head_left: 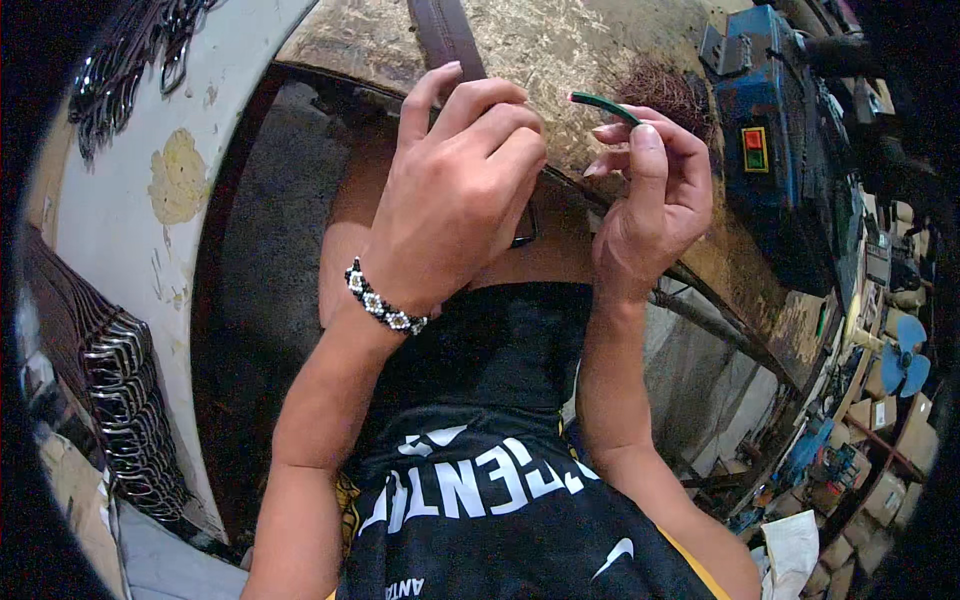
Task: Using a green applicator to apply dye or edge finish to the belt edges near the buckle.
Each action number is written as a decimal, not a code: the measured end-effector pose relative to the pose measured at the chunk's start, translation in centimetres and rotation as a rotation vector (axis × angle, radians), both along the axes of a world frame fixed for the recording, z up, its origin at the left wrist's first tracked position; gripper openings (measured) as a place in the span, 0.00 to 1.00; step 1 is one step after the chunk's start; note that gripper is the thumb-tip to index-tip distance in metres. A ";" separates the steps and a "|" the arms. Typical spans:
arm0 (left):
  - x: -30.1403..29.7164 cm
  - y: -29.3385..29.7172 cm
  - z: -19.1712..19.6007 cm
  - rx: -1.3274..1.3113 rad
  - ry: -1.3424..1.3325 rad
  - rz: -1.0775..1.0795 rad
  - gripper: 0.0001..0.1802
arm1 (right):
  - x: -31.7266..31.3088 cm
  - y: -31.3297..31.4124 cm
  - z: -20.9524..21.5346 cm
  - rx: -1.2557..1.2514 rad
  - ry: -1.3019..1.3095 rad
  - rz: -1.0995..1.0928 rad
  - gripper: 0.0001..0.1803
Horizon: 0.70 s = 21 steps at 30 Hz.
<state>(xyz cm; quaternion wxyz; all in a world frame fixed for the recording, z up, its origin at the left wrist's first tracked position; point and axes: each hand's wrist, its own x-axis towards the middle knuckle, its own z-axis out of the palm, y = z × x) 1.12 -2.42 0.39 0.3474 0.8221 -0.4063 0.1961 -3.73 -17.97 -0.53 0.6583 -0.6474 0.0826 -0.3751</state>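
Observation:
My left hand (465, 175), a beaded black and white bracelet on its wrist, is closed over a dark brown leather belt (446, 38). The belt's stitched strap runs away from me across the bench top, and its middle is hidden behind the hand. Below my fingers, over my lap, part of a dark metal buckle frame (525, 238) shows. To the right, my right hand (655, 190) pinches a slim, slightly curved green stick (602, 103) between thumb and fingers. Its pale pinkish tip points left toward the belt; I cannot tell what kind of tool it is.
The worn wooden bench (570, 45) carries a tangle of reddish-brown strands (665, 95) and a blue metal box (765, 120) with a red and green switch. Belts with metal buckles (125, 390) hang at the left beside a white panel (190, 260). A blue fan (905, 357) and cartons stand far right.

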 end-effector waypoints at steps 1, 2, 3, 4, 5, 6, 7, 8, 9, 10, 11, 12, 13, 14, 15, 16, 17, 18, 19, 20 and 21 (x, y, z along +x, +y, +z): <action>0.1 -0.1 0.1 0.014 -0.006 0.009 0.07 | 0.0 -0.1 0.0 0.017 -0.004 0.017 0.07; 0.1 -0.2 0.1 0.012 -0.006 0.001 0.07 | -0.1 -0.1 0.0 0.015 -0.003 0.009 0.07; 0.1 -0.1 0.0 -0.064 0.012 -0.013 0.07 | -0.1 -0.2 0.0 0.008 -0.002 0.015 0.07; 0.2 0.0 0.0 -0.140 0.031 -0.026 0.07 | -0.1 -0.1 0.0 0.001 0.000 0.021 0.07; 0.2 0.2 -0.2 -0.140 0.033 -0.029 0.07 | -0.2 0.2 0.1 0.005 0.025 0.014 0.08; 0.3 0.6 -0.3 -0.209 0.052 -0.027 0.08 | -0.2 0.2 0.2 0.006 0.027 0.012 0.08; 0.3 0.9 -0.5 -0.277 0.072 -0.023 0.08 | -0.3 0.3 0.3 -0.007 0.069 0.026 0.07; 0.3 1.2 -0.6 -0.346 0.091 -0.018 0.08 | -0.3 0.3 0.4 -0.021 0.110 0.040 0.07; 0.1 1.5 -0.5 -0.392 0.145 0.022 0.08 | -0.3 0.2 0.2 -0.020 0.111 0.041 0.07; -0.1 1.7 -0.7 -0.391 0.146 0.023 0.08 | -0.2 0.2 0.0 -0.095 0.097 0.045 0.06; -0.4 2.0 -1.0 -0.442 0.183 0.088 0.07 | -0.2 0.3 -0.2 -0.168 0.083 0.050 0.05; -0.6 2.3 -1.3 -0.493 0.219 0.153 0.06 | -0.2 0.4 -0.2 -0.167 0.083 0.053 0.05; -0.7 2.8 -1.5 -0.473 0.231 0.181 0.06 | -0.3 0.6 -0.2 -0.224 0.104 0.066 0.04; -0.9 2.9 -1.6 -0.473 0.232 0.184 0.06 | -0.4 0.7 -0.2 -0.283 0.125 0.079 0.03; -1.0 3.0 -1.7 -0.498 0.294 0.202 0.06 | -0.2 0.6 -0.3 -0.355 0.102 0.076 0.02; -1.2 3.1 -1.8 -0.523 0.357 0.220 0.05 | -0.2 0.7 -0.3 -0.355 0.104 0.079 0.02; -1.2 3.1 -1.9 -0.525 0.357 0.221 0.05 | -0.2 0.8 -0.3 -0.351 0.107 0.084 0.02; -1.3 3.2 -2.0 -0.536 0.377 0.222 0.05 | -0.2 0.9 -0.3 -0.348 0.111 0.089 0.02; -1.3 3.2 -2.1 -0.548 0.397 0.222 0.05 | -0.2 0.9 -0.4 -0.349 0.111 0.090 0.02; -1.3 3.3 -2.1 -0.548 0.397 0.223 0.05 | -0.3 0.9 -0.5 -0.361 0.106 0.083 0.02; -1.4 3.3 -2.0 -0.559 0.413 0.218 0.05 | -0.2 0.8 -0.6 -0.373 0.102 0.076 0.02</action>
